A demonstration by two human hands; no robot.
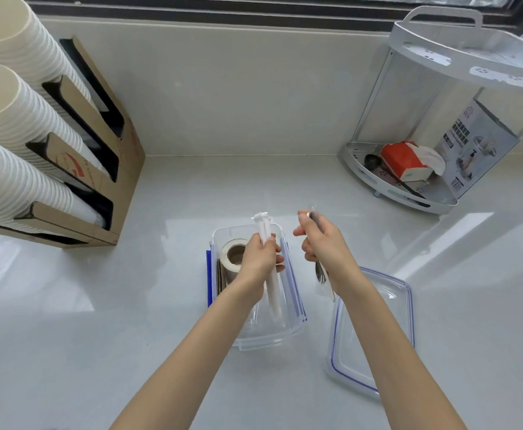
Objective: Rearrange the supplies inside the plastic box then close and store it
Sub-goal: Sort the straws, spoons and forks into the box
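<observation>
Straws, light and bendy in slick wrap, sit gripped mid-bundle by the left hand over the plastic box; right hand beside it clasps metal cutlery, fingers closed.

Clear box with blue clips, clear lid edged in blue, brown tape roll, white straws, white cups in a brown cardboard holder, red-orange tissue pack
</observation>
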